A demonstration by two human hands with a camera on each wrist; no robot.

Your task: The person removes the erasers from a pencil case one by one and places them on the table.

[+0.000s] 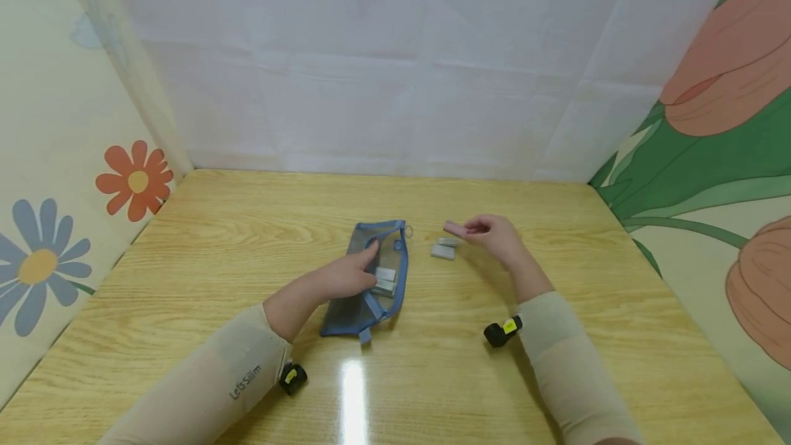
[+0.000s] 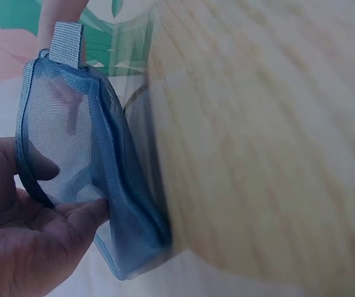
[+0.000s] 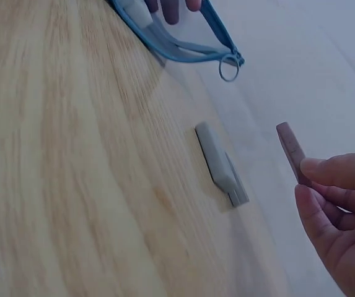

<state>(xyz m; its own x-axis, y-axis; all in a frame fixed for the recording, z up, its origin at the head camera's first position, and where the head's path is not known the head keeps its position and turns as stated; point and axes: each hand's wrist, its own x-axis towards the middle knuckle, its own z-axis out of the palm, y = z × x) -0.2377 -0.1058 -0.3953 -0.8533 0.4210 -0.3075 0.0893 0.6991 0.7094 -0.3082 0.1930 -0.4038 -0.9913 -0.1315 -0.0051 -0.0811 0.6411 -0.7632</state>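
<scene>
1 pink block (image 3: 293, 150) juts from the pinching right hand (image 1: 499, 239); the spread left hand (image 1: 347, 276) touches the pouch (image 1: 349, 310).

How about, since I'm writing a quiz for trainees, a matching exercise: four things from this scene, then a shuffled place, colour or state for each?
Things:
1. Pinkish piece
2. Two loose grey pieces
3. Mesh pouch
4. Left hand

Descriptions:
A. Touching the pouch
B. Blue-edged and open
C. Pinched in the right hand
D. Lying on the table

Pairs: 1-C, 2-D, 3-B, 4-A.
</scene>
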